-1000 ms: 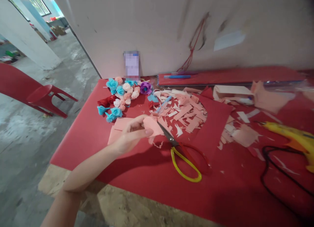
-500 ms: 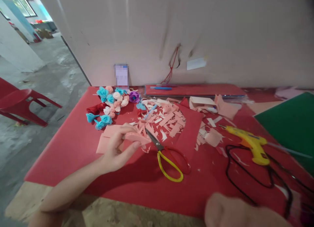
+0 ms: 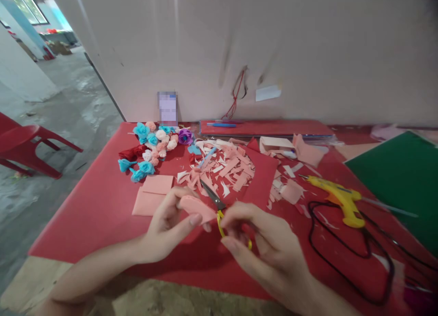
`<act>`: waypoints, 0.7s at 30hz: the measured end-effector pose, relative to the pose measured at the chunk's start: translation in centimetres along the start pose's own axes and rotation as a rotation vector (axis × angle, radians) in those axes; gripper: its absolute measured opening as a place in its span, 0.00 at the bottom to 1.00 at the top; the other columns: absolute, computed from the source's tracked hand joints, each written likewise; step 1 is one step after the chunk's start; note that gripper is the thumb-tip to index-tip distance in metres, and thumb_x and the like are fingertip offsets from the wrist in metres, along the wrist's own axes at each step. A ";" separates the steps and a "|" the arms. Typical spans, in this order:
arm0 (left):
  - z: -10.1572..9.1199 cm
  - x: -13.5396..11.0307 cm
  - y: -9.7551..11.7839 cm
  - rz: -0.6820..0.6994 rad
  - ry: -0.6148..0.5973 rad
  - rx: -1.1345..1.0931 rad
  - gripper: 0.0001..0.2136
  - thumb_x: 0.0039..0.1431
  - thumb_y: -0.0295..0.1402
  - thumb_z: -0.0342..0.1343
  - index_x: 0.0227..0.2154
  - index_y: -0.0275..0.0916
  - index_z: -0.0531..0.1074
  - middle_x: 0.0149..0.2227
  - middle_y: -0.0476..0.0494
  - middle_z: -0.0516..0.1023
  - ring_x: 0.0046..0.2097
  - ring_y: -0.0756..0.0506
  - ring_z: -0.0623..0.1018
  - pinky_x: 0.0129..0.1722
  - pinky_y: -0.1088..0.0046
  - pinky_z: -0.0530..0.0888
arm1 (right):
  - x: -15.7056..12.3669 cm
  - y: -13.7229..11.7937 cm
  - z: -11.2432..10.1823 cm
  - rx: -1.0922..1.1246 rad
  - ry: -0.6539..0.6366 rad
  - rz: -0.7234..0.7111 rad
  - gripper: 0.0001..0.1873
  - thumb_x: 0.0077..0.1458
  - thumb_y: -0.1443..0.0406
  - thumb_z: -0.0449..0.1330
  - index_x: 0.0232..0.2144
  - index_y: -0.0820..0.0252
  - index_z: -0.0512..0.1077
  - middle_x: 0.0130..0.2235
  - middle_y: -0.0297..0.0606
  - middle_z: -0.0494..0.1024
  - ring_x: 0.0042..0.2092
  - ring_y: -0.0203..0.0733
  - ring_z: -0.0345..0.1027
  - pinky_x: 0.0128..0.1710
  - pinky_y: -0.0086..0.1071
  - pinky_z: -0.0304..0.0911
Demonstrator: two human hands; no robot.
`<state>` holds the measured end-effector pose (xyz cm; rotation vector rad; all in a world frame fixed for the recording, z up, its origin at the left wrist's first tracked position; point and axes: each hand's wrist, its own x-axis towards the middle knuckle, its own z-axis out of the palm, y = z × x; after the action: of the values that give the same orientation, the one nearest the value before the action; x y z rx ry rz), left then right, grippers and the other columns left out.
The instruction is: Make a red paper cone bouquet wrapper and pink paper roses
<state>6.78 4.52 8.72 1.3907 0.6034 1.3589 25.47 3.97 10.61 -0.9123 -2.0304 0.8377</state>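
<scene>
My left hand [image 3: 167, 225] pinches a pink paper piece [image 3: 196, 209], rounded at one end and tapering to a point on the right. It looks several layers thick. Scissors [image 3: 212, 195] with yellow and red handles lie on the red tabletop, blades pointing away to the left. Over their handles hovers my right hand [image 3: 263, 243], thumb and forefinger apart, fingers half curled near the paper's tip. It hides most of the handles, and I see nothing held in it. Pink paper squares [image 3: 153, 195] lie just behind my left hand.
Pink and white paper scraps [image 3: 236, 163] are heaped mid-table. Paper flowers [image 3: 159, 145] in several colours sit back left, before a phone [image 3: 167, 108] leaning on the wall. A yellow glue gun [image 3: 342, 199] with a black cord [image 3: 311, 227] lies right, beside a green sheet [image 3: 397, 179].
My right hand has come up from the bottom right edge to the scissors' handles. The left hand still holds the pink paper, now slightly lower and turned. The view has shifted a little.
</scene>
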 end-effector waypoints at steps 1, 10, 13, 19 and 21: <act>0.0 0.0 -0.1 0.007 -0.008 -0.006 0.05 0.58 0.26 0.49 0.37 0.42 0.65 0.28 0.50 0.70 0.31 0.53 0.72 0.34 0.78 0.70 | 1.2 -0.1 0.3 0.022 0.001 -0.015 0.04 0.54 0.64 0.55 0.32 0.58 0.65 0.24 0.29 0.69 0.22 0.29 0.62 0.21 0.22 0.60; -0.2 -0.5 -0.1 0.001 -0.082 0.056 0.04 0.57 0.29 0.51 0.36 0.39 0.66 0.32 0.46 0.67 0.34 0.50 0.69 0.33 0.76 0.69 | 2.2 -1.6 0.8 -0.035 0.057 -0.122 0.05 0.52 0.70 0.54 0.25 0.58 0.63 0.20 0.27 0.66 0.18 0.27 0.54 0.17 0.22 0.52; -0.2 -0.5 0.1 0.011 -0.110 0.082 0.04 0.57 0.30 0.51 0.35 0.39 0.65 0.30 0.46 0.66 0.33 0.49 0.68 0.33 0.75 0.68 | 2.1 -1.9 0.6 -0.082 0.063 -0.135 0.07 0.52 0.69 0.54 0.23 0.58 0.62 0.19 0.27 0.66 0.18 0.27 0.56 0.19 0.22 0.54; -0.3 -0.7 0.0 0.025 -0.108 0.097 0.04 0.57 0.28 0.51 0.35 0.39 0.67 0.30 0.45 0.66 0.35 0.48 0.68 0.35 0.74 0.69 | 2.1 -1.9 1.0 -0.135 0.096 -0.179 0.05 0.52 0.70 0.52 0.25 0.58 0.63 0.20 0.28 0.68 0.20 0.29 0.60 0.22 0.23 0.56; -0.3 -0.7 -0.1 0.019 -0.105 0.087 0.04 0.57 0.28 0.51 0.36 0.39 0.67 0.31 0.45 0.66 0.34 0.49 0.69 0.34 0.76 0.69 | 2.1 -1.8 1.2 -0.147 0.112 -0.185 0.06 0.52 0.70 0.53 0.25 0.59 0.62 0.20 0.27 0.67 0.20 0.28 0.59 0.22 0.23 0.55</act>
<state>6.39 4.03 8.34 1.5314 0.5857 1.2788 22.91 4.35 12.15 -0.8163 -2.0618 0.5316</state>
